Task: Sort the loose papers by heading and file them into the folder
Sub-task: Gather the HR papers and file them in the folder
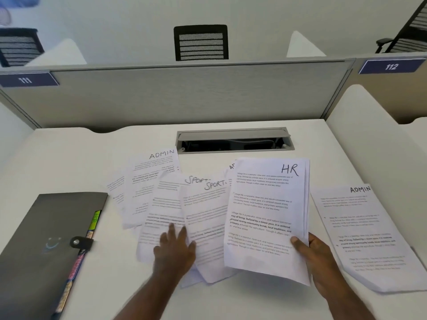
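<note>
Head | right hand [320, 255] fingers grip HR stack [265, 215] | left hand [175, 248] fingers spread on SPORT sheets [203, 204]

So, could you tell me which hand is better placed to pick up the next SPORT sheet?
Left. The left hand already rests open on the SPORT sheets, while the right hand grips the HR stack.

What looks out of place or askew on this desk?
Nothing damaged. The loose papers are fanned crookedly, overlapping, ADMIN and SPORT headings mixed. The folder lies angled and closed.
</note>
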### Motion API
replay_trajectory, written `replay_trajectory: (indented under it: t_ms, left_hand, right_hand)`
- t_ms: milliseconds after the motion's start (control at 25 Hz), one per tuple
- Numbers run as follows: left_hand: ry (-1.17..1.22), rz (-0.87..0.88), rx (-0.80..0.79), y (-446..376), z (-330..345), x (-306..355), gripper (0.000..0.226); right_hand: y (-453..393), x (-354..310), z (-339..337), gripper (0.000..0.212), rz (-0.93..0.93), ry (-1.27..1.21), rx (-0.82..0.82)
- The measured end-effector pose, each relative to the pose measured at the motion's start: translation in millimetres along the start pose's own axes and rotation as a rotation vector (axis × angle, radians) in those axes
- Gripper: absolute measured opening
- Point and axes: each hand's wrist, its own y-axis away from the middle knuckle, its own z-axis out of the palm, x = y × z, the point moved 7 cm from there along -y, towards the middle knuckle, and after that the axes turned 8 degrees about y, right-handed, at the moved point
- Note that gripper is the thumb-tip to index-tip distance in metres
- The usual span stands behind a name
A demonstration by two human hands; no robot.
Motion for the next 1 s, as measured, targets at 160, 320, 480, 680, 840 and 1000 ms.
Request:
replay_trajectory:
  t_ms: [160, 320, 480, 680, 840, 1000]
  left_hand:
    - [0.199, 0.112, 0.064, 5.6, -12.1, 28.3, 0.046]
    - [0.382, -0.080, 0.289, -29.4, -55.4, -29.2, 0.047]
    - [0.227, -0.245, 0.054, -74.7, -50.1, -93.9, 0.063]
    - [0.246, -0.087, -0.025, -79.0, -25.7, -77.5, 0.064]
    - [0.223, 0.074, -0.066, -59.5, -12.4, -50.9, 0.065]
    - [0.245, 0.160, 0.132, -46.0, -31.1, -39.1, 0.060]
  right_hand:
    - [-1.5, 3.1, -1.0, 0.020, -0.007, 0.031, 0.007]
    - [0.4, 5.0, -4.4, 0.017, -0.004, 0.051, 0.007]
    - [2.0, 2.6, -4.7, 0.017, -0.006, 0.055, 0.007]
    - [2.9, 0.4, -0.7, 0.017, -0.011, 0.060, 0.005]
    - [2.2, 0.3, 2.5, 0.018, 0.001, 0.050, 0.006]
    - [2.7, -1.8, 6.9, 0.018, 0.003, 0.051, 0.005]
